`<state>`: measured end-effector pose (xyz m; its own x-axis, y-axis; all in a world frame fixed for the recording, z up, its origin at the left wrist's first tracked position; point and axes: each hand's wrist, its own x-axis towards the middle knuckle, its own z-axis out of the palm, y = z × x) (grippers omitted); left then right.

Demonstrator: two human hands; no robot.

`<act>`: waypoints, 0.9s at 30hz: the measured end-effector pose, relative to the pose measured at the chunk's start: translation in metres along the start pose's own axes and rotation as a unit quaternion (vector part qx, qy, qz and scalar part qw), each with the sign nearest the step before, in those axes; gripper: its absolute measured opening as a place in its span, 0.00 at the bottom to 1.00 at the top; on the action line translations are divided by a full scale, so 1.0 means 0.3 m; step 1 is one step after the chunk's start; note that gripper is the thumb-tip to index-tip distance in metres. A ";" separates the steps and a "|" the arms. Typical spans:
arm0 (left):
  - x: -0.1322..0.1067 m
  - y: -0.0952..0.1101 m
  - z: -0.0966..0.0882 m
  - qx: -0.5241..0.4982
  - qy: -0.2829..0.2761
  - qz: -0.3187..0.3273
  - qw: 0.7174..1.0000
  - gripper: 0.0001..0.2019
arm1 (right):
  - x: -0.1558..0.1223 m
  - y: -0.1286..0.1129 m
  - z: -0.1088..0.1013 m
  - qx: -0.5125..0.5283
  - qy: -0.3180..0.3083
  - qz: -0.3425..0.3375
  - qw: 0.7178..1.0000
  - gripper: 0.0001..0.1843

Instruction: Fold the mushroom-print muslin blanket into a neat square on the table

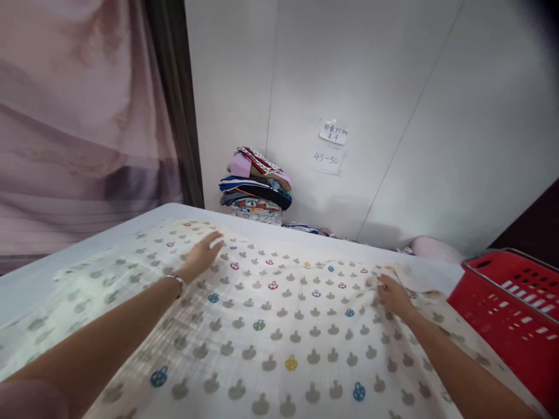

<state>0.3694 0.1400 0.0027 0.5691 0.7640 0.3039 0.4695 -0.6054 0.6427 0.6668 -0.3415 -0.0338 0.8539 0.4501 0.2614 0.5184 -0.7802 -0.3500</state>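
Note:
A thin white cloth (301,326) printed with grey, blue, red, yellow and green mushroom-like shapes is spread widely over the white table (174,210). Toward its far left part rests my left hand (203,255), fingers stretched out and thumb apart, touching the fabric. A silver bracelet (174,282) circles that wrist. My right hand (395,298) is at the far right part of the cloth, its fingers bent and pinching the fabric. Small folds gather beside the right hand, and the near part of the cloth runs out of view.
A red plastic basket (502,308) with a metal handle stands at the right. Folded fabrics (257,186) are stacked against the white wall (371,87), below two paper notes (329,158). A pink curtain (82,116) hangs at left; a pink bundle (434,249) lies behind the table.

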 end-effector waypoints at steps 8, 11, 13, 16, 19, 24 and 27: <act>-0.015 0.270 0.228 0.114 -0.157 0.179 0.965 0.18 | 0.157 -0.407 0.110 -0.072 -0.100 -0.122 0.985 0.20; 0.007 0.309 0.321 0.135 -0.187 0.195 0.953 0.17 | 0.211 -0.496 0.177 -0.100 -0.128 -0.111 0.980 0.17; 0.017 0.311 0.362 0.151 -0.201 0.190 0.949 0.16 | 0.231 -0.520 0.210 -0.125 -0.143 -0.103 0.976 0.15; 0.021 0.301 0.392 0.166 -0.206 0.179 0.948 0.13 | 0.238 -0.528 0.229 -0.153 -0.154 -0.098 0.971 0.12; 0.023 0.306 0.397 0.166 -0.192 0.159 0.954 0.11 | 0.236 -0.531 0.218 -0.160 -0.151 -0.101 0.970 0.11; 0.082 0.355 0.392 0.144 -0.132 0.103 0.975 0.12 | 0.301 -0.551 0.187 -0.139 -0.106 -0.066 0.982 0.14; 0.135 0.383 0.410 0.135 -0.113 0.073 0.982 0.15 | 0.364 -0.567 0.195 -0.112 -0.082 -0.032 0.990 0.17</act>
<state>0.5295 0.0739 0.0024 0.7642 0.6146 0.1957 0.5164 -0.7648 0.3853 0.6746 -0.1344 0.0015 0.8248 0.5522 0.1216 0.5646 -0.8160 -0.1237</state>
